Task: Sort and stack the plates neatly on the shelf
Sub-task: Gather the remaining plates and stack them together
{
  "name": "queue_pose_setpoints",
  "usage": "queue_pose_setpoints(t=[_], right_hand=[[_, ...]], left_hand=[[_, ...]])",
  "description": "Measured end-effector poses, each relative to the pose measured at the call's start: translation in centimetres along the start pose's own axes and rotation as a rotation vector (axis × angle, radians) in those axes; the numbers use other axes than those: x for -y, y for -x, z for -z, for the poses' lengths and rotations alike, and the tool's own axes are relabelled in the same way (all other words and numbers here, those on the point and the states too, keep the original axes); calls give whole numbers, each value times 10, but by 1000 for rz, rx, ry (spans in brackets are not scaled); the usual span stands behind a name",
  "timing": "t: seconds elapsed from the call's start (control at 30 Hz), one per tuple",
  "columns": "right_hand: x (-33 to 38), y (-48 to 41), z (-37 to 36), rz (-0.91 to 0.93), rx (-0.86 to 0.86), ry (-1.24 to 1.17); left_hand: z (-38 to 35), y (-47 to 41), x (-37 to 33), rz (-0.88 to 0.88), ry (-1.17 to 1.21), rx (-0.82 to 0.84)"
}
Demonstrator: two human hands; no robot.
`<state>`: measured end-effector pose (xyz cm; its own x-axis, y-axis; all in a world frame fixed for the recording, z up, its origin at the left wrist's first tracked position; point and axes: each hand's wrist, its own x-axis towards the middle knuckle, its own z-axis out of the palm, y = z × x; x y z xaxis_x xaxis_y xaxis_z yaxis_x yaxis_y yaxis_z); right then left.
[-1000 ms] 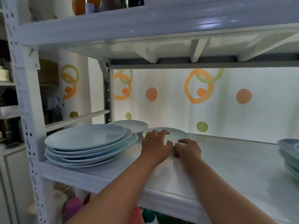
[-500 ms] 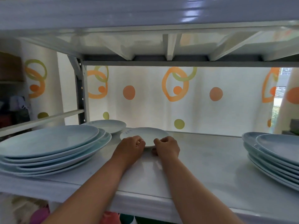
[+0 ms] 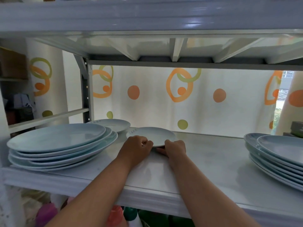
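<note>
A small pale blue plate (image 3: 153, 135) lies on the white shelf (image 3: 205, 163) near its back middle. My left hand (image 3: 136, 149) grips the plate's near left rim with curled fingers. My right hand (image 3: 174, 149) holds the near right rim, fingers tucked under the edge. A second small plate (image 3: 111, 126) sits behind, to the left. A stack of several large pale blue plates (image 3: 60, 145) fills the shelf's left end. Another stack of large plates (image 3: 278, 158) stands at the right end, partly cut off by the frame.
The upper shelf board (image 3: 147, 18) hangs low overhead with ribs underneath. A grey upright post (image 3: 85, 92) stands at the back left. A patterned curtain (image 3: 164, 99) closes the back. Coloured bottles (image 3: 129, 213) show below the shelf.
The view has shifted right, bringing the right stack into sight. Both hands stay at the small plate's near rim, now curled round it.
</note>
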<state>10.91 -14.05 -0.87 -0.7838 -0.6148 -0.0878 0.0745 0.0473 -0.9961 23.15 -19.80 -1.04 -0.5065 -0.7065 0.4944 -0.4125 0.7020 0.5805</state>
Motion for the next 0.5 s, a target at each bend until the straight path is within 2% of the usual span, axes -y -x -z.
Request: queue_pose_setpoints(t=[0.13, 0.3, 0.5], right_hand=[[5, 13, 12, 37, 13, -79], [27, 31, 41, 97, -17, -266], [58, 57, 90, 158, -63, -246]], left_hand=[[-1, 3, -5, -74, -5, -49], [-2, 15, -23, -338, -6, -114], [-15, 25, -60, -534, 5, -289]])
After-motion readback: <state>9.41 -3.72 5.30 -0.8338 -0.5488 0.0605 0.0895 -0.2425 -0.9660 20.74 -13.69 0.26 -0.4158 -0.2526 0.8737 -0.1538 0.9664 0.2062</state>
